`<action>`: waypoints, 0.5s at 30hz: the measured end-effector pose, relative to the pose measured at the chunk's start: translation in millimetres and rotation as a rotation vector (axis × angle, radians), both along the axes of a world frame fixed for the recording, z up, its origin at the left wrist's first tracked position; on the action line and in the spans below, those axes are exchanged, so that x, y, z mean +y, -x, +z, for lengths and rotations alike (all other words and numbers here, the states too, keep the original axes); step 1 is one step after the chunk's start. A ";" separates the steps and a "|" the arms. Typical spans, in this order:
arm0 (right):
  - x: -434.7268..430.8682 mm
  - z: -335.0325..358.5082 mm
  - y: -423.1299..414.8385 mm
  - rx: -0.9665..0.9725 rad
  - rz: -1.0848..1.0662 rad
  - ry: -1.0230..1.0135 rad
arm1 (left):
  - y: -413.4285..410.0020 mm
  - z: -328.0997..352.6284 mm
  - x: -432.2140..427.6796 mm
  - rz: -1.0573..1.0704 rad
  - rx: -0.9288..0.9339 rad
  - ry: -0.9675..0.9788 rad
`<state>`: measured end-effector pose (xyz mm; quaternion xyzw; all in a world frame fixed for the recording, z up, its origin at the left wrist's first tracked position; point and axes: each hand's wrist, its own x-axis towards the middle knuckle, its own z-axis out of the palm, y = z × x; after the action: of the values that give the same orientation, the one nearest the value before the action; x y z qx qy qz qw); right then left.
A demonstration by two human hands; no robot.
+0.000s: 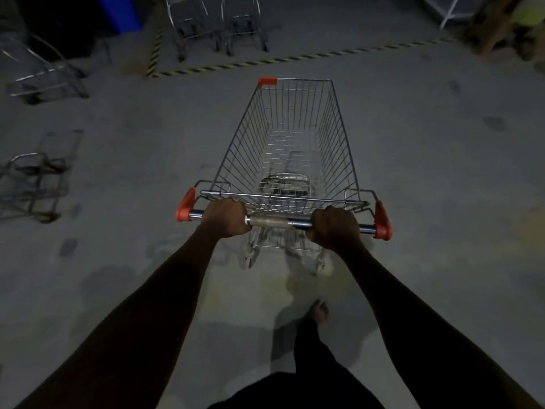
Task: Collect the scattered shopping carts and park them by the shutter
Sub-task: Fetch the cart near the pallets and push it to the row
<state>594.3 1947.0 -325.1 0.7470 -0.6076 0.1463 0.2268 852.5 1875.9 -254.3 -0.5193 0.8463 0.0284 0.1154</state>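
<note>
Your left hand (225, 216) and right hand (334, 227) both grip the taped steel handle bar (274, 222) of the empty silver wire shopping cart with orange corner caps (336, 137), mid concrete floor (442, 172). Task looks partway done. Two chrome carts (243, 28) stand at the floor's far edge behind yellow-black hazard tape (295, 58); no shutter visible. Blurred loose carts (32, 184) along the left edge look uncollected. Nothing blocks the way ahead.

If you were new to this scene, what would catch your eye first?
The wire cart fills the centre, its handle gripped by the left hand and right hand. Beyond it, two more carts stand side by side past a yellow-black floor stripe.
</note>
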 end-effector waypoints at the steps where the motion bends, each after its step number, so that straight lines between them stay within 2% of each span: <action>1: -19.5 0.8 13.1 0.002 0.003 -0.031 | 14.1 2.5 -18.0 0.001 -0.003 -0.014; 5: -99.0 9.4 68.0 0.017 -0.029 -0.092 | 67.1 -0.2 -88.1 -0.006 -0.037 -0.038; 11: -219.2 17.3 142.4 0.027 0.041 -0.138 | 137.2 -7.1 -194.1 0.048 0.010 -0.043; 13: -261.9 20.8 159.4 -0.004 0.019 -0.229 | 154.5 -8.3 -230.5 0.052 0.018 -0.025; 15: -299.4 12.0 176.0 0.009 0.005 -0.201 | 167.7 -12.6 -271.2 0.052 0.028 0.000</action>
<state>418.4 1647.6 -313.1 0.7683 -0.6161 0.0821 0.1530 684.8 1604.7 -266.9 -0.5407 0.8340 0.0388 0.1030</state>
